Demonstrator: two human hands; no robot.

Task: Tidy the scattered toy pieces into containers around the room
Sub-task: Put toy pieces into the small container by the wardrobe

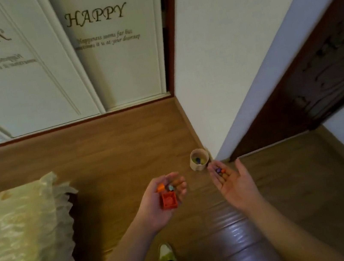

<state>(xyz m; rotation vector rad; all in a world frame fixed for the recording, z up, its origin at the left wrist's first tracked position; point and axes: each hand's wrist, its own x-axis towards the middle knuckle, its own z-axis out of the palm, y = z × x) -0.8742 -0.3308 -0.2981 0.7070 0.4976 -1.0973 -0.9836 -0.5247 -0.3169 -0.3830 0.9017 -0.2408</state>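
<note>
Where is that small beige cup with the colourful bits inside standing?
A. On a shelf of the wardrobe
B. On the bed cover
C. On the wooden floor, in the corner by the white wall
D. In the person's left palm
C: the small beige cup stands on the wooden floor right at the corner of the white wall, just beyond the fingertips of the right hand, with colourful pieces showing inside it.

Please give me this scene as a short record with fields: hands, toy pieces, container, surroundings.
left hand: left hand, palm up, carries a red square brick and small pieces
right hand: right hand, palm up, small pieces on its fingers
container: beige cup on the floor in the corner, some pieces inside
surroundings: wooden floor, bedspread
</note>
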